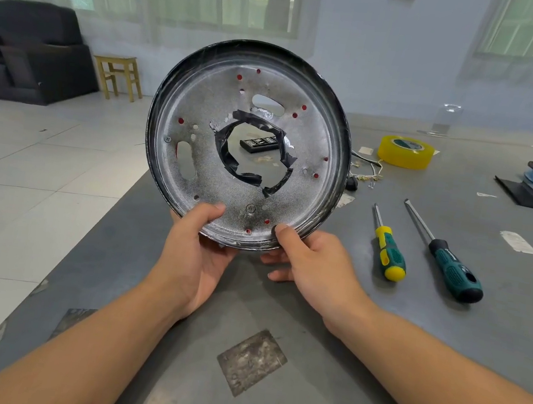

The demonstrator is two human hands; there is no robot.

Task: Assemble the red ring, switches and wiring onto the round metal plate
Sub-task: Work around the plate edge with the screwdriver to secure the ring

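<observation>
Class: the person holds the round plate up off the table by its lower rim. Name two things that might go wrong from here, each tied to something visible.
1. The left hand and right hand grip the plate only at its lower rim, so it may tip or slip.
2. The black tape around the centre hole looks torn and lifted; any wiring passed through might chafe on the exposed edge.

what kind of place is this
Probably an informal workshop or repair room: a grey worktable carries two screwdrivers and a yellow tape roll, while both hands hold a round metal plate. A sofa stands behind.
</observation>
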